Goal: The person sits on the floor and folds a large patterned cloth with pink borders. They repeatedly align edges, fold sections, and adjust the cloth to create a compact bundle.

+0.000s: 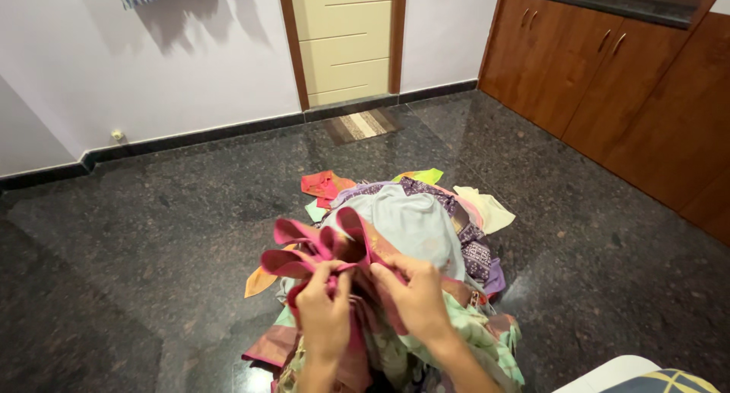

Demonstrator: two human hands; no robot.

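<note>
Pink cloth (315,250), a crumpled garment with folded edges, is held up in both hands just above a heap of clothes (414,233) on the dark floor (152,233). The left hand (323,311) pinches a bunched part of it between thumb and fingers, and the right hand (417,292) grips the cloth just beside it, fingers curled over the fabric. The two hands are close together, almost touching.

Right behind the pink cloth lies a pale grey-blue garment (411,222) on top of the heap, with a purple patterned cloth (464,233) around its far and right edges. A light green flowered cloth (479,336) spreads under the right forearm. At the far side of the heap lie an orange-red piece (323,184), a yellow-green piece (422,176) and a cream piece (490,209). Farther off stand a cream door (346,39) with a striped mat (363,125) before it, and brown wooden cupboards (608,66) on the right.
</note>
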